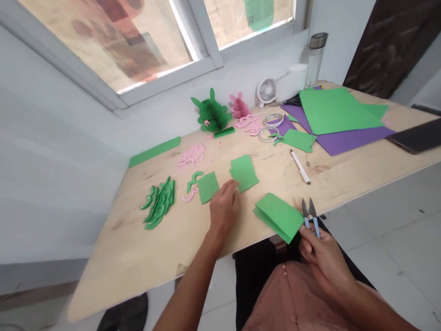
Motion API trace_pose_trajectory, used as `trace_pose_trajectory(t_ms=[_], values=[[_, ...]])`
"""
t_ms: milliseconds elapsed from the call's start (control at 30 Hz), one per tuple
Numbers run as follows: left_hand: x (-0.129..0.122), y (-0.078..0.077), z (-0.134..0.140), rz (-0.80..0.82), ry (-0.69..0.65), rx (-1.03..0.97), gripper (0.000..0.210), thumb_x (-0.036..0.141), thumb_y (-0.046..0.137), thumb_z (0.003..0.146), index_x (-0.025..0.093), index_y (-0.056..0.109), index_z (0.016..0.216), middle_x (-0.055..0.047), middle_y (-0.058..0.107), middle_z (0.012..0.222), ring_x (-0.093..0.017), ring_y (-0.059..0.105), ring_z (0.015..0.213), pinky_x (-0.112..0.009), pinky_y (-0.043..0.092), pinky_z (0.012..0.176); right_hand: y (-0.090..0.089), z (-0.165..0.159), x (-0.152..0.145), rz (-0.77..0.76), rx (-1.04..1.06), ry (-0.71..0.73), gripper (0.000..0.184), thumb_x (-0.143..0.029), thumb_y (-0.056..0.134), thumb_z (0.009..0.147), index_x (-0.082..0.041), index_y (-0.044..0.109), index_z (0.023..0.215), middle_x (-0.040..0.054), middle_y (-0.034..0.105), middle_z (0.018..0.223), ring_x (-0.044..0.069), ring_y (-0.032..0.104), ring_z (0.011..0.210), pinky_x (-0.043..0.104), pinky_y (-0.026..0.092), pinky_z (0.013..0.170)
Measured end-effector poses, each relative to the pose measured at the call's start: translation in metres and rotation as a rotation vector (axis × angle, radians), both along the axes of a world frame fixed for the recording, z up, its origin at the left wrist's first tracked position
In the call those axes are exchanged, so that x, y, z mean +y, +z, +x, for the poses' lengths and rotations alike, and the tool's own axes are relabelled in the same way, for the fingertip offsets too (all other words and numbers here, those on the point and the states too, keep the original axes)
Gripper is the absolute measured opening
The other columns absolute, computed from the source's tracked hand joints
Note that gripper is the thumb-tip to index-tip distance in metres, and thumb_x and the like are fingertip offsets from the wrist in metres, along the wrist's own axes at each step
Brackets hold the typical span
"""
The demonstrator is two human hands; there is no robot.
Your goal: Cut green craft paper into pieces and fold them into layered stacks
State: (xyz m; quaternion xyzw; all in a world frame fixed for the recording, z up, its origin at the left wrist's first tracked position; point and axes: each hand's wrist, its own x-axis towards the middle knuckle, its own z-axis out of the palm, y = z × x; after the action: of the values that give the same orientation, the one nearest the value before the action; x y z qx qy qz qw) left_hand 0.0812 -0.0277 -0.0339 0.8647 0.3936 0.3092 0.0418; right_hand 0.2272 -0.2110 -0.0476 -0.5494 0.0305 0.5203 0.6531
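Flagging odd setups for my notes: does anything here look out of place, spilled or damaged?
Nothing looks spilled or damaged. One mild oddity: a pink cut-out lies beside a green cut-out near the left hand, apart from the larger pink pile, so it looks strayed.

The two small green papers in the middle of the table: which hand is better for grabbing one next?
Probably the left hand: it is right beside the small green papers, and no tool shows in it. The right hand is farther away and holds scissors.
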Motion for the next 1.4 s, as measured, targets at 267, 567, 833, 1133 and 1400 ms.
trace_pose_trajectory(t_ms=[267,567,833,1133,1400], values=[[-0.069,0.011,-0.006,-0.028,-0.416,0.084,0.043,0.007,0.045,0.08,0.018,0.052,0.121,-0.013,0.053,0.131,-0.026,0.04,0.13,-0.048,0.04,0.102,-0.008,-0.007,0.001,-0.024,-0.083,0.01,0.047,-0.047,0.079,0.06,-0.018,0.042,0.056,-0.0084,0.035,0.041,0.004,0.024,0.042,0.022,0.016,0.042],[-0.084,0.003,0.004,0.041,-0.406,0.063,0.033,0.009,0.048,0.083,0.018,0.059,0.112,-0.01,0.062,0.119,-0.024,0.046,0.124,-0.046,0.04,0.102,-0.01,-0.01,-0.005,-0.049,-0.127,0.033,0.045,-0.048,0.078,0.061,-0.018,0.045,0.059,-0.0076,0.039,0.042,0.004,0.026,0.041,0.021,0.016,0.042],[-0.076,0.017,0.008,0.093,-0.338,-0.004,0.022,0.011,0.051,0.084,0.021,0.063,0.1,-0.005,0.069,0.105,-0.022,0.057,0.113,-0.049,0.035,0.105,-0.001,-0.017,0.006,-0.009,-0.196,0.047,0.044,-0.05,0.076,0.063,-0.018,0.046,0.056,-0.0072,0.039,0.041,0.005,0.028,0.042,0.022,0.019,0.043],[-0.061,0.032,0.011,0.06,-0.384,0.005,0.017,0.013,0.051,0.086,0.022,0.062,0.095,-0.003,0.071,0.098,-0.018,0.063,0.1,-0.046,0.036,0.104,0.001,-0.018,0.012,0.047,-0.319,0.063,0.04,-0.044,0.072,0.07,-0.018,0.047,0.053,-0.0054,0.042,0.043,0.006,0.033,0.043,0.023,0.022,0.044],[-0.032,0.053,0.034,-0.148,-0.475,0.086,0.012,0.018,0.052,0.087,0.02,0.063,0.084,0.001,0.071,0.082,-0.014,0.064,0.078,-0.036,0.043,0.089,0.005,-0.016,0.018,0.043,-0.145,0.023,0.042,-0.044,0.077,0.063,-0.018,0.046,0.053,-0.0071,0.04,0.042,0.005,0.03,0.04,0.022,0.019,0.041]])
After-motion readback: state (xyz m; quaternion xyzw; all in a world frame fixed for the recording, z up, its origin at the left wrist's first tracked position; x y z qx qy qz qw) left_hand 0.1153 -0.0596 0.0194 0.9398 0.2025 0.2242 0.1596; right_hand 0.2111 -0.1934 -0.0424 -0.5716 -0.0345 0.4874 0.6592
